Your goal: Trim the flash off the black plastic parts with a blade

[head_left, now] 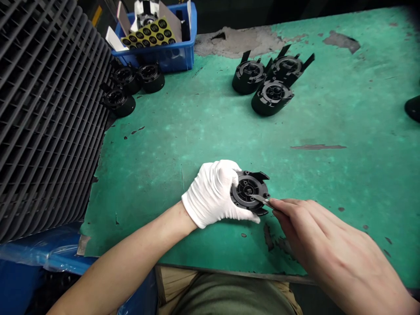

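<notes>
The left hand (216, 192), gloved, has its grip clamped on the part (244, 186), low over the surface (197, 135). Right of the part, the right hand (323, 240) pinches a blade (260, 199), its tip over the part's centre. Beyond the part sit three cups (271, 97).

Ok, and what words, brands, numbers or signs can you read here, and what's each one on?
No text can be read for certain.
Black round stickers on the yellow sheet in the blue bin: repeated marks, too small and blurred.
Black part in the gloved left hand: tiny central mark, too unclear to call lettering.
</notes>
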